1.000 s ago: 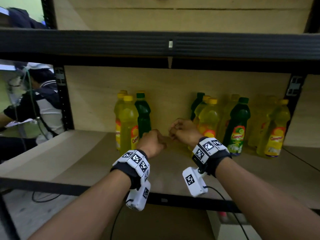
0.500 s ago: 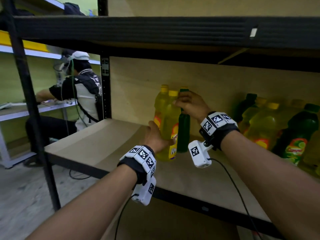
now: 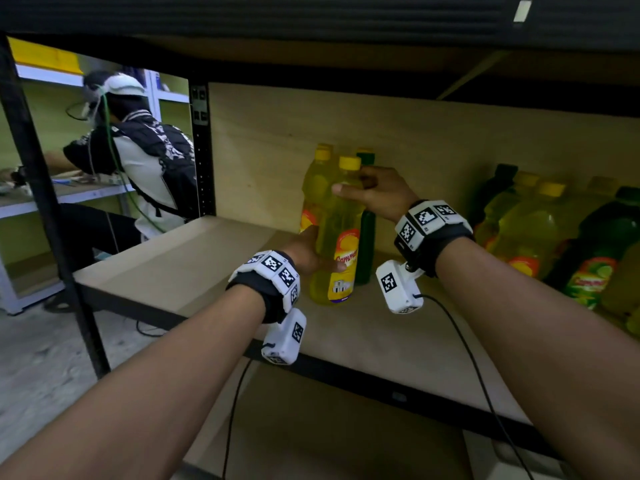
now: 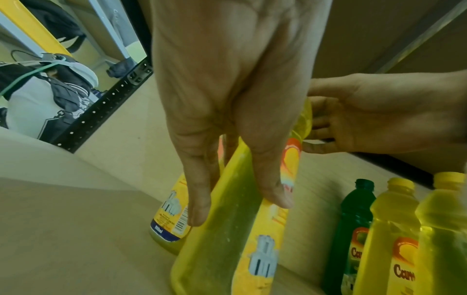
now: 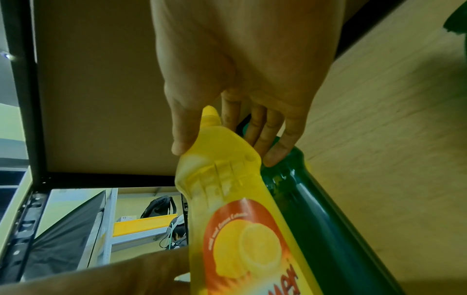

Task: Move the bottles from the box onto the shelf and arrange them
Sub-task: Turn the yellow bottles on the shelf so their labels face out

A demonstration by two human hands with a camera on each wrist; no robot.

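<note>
A yellow bottle [image 3: 337, 244] with an orange label stands at the front of a small group on the shelf board [image 3: 194, 268]. My left hand [image 3: 318, 258] grips its lower body, thumb and fingers on either side [image 4: 235, 209]. My right hand [image 3: 356, 188] holds its shoulder just below the cap, with the thumb in front and the fingers [image 5: 274, 147] behind, against the dark green bottle [image 5: 316, 209]. That green bottle [image 3: 366, 251] stands right behind it, and a second yellow bottle [image 3: 317, 181] stands at the back left. The box is not in view.
Several more yellow and green bottles [image 3: 540, 230] stand at the right of the shelf. A black upright post [image 3: 202, 150] marks the shelf's left end, and the upper shelf beam [image 3: 311, 15] hangs low. A seated person [image 3: 138, 150] works beyond the post.
My right hand has come down from the green bottle's cap onto the front yellow bottle's shoulder. The left hand now wraps that bottle's lower body. The view has moved closer.
</note>
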